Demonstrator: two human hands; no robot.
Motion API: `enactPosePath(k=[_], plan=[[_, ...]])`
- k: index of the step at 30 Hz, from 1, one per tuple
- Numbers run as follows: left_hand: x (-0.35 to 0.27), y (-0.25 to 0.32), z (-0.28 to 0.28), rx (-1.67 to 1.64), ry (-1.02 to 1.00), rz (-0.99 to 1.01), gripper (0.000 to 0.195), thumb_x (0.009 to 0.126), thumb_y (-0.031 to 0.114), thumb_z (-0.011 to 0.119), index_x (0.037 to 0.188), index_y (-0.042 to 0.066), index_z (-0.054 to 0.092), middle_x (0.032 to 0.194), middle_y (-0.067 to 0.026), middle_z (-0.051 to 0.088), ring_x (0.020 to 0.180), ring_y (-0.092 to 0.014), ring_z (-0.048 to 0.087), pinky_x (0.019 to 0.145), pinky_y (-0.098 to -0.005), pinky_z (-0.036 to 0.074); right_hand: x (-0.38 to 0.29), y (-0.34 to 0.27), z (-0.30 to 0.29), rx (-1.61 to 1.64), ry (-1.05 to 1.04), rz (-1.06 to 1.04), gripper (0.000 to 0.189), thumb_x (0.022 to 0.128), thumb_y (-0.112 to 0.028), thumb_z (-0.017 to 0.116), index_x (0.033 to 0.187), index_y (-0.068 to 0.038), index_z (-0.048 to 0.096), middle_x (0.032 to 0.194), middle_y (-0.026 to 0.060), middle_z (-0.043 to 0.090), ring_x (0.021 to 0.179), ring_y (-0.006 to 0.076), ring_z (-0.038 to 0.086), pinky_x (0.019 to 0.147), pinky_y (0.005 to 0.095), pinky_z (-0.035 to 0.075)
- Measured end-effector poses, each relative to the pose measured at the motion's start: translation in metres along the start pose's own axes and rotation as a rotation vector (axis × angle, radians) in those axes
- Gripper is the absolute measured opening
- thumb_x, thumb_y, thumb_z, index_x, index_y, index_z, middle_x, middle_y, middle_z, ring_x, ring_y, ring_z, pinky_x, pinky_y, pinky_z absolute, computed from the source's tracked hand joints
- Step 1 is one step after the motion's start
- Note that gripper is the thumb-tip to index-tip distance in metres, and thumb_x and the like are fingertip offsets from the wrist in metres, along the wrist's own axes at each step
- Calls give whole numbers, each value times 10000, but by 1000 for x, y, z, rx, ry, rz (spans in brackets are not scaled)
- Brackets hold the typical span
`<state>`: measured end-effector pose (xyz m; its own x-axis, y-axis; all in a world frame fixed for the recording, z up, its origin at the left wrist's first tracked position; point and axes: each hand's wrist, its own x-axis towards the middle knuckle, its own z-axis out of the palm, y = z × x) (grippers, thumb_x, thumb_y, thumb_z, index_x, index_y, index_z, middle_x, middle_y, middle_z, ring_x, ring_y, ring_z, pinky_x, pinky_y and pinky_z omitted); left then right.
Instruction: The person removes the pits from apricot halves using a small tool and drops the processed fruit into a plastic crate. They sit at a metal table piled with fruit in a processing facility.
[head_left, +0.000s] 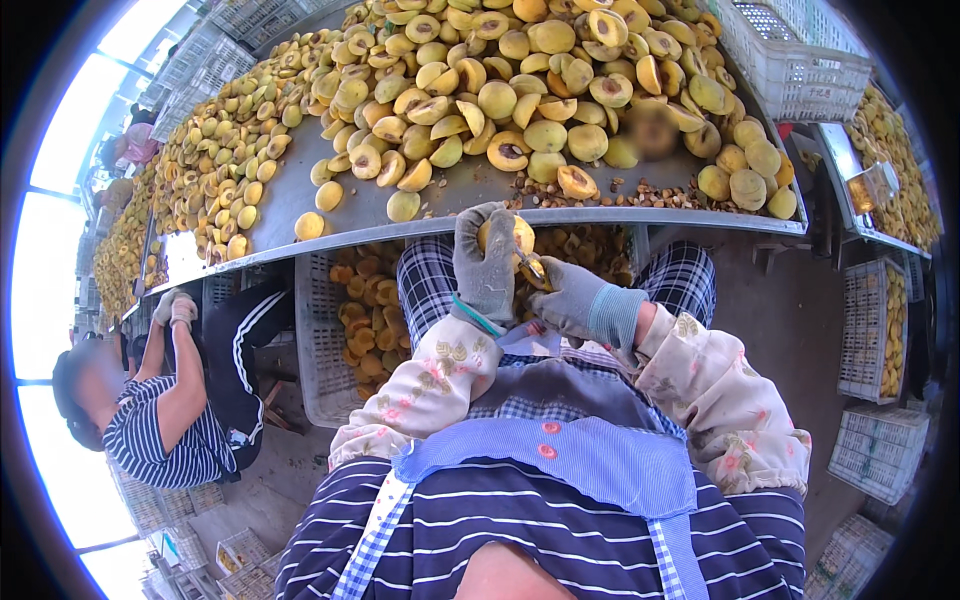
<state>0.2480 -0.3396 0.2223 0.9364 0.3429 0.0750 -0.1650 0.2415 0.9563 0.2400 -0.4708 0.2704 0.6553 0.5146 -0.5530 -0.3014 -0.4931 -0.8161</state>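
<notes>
My left hand (485, 262), in a grey work glove, grips a yellow peach (523, 237) just in front of the metal table's edge. My right hand (574, 300), gloved alike, is closed around a small pitting tool (534, 270) with a metal end and a yellowish handle. The metal end is at the side of the fruit; my fingers hide much of both. Beyond my hands, halved peaches (508, 151) are heaped on the metal table (289, 176), some with pits showing. Pits and brown scraps (667, 196) lie along its near edge.
Under the table, a plastic crate (319, 352) holds peach halves (371, 322) beside my knee. A co-worker in a striped shirt (161, 431) sits at left. More crates (877, 454) stand at right. A clear container (872, 187) rests on another peach-covered table.
</notes>
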Motion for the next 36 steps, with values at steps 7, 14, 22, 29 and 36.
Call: enactPosePath(k=[7, 14, 22, 29, 36], plan=[[8, -7, 2, 145, 1, -226, 308, 832, 288, 645, 911, 18, 519, 785, -46, 553, 668, -73, 501, 596, -218, 457, 10, 17, 7, -228, 123, 21, 444, 797, -162, 566, 1181, -16, 399, 708, 95, 575, 464, 146, 527, 383, 267, 417], [-2, 2, -7, 379, -61, 215, 289, 831, 257, 642, 922, 5, 533, 793, -81, 581, 700, -111, 544, 624, -247, 470, 5, 9, 15, 128, -6, 9, 366, 812, -122, 528, 1148, -28, 420, 699, 67, 564, 435, 120, 499, 351, 236, 390], [10, 0, 0, 306, -87, -234, 241, 846, 234, 619, 939, 43, 507, 739, -15, 537, 659, -104, 531, 591, -224, 458, 17, 30, 19, 138, 94, -152, 219, 827, -88, 519, 1040, -35, 521, 807, 52, 600, 591, 117, 561, 459, 238, 459], [2, 18, -15, 258, -393, -182, 216, 771, 179, 701, 918, 48, 611, 792, -26, 623, 747, -94, 565, 660, -251, 484, -17, 0, 8, 590, -219, 227, 67, 832, -52, 522, 875, -93, 491, 546, -13, 451, 367, 57, 348, 320, 205, 247], [30, 16, -20, 276, -719, -288, 191, 728, 189, 733, 851, 68, 653, 795, -25, 633, 747, -102, 581, 695, -252, 484, -2, 23, -17, 947, -590, 420, 163, 879, -122, 496, 731, -154, 435, 490, -50, 342, 366, 59, 310, 324, 194, 235]])
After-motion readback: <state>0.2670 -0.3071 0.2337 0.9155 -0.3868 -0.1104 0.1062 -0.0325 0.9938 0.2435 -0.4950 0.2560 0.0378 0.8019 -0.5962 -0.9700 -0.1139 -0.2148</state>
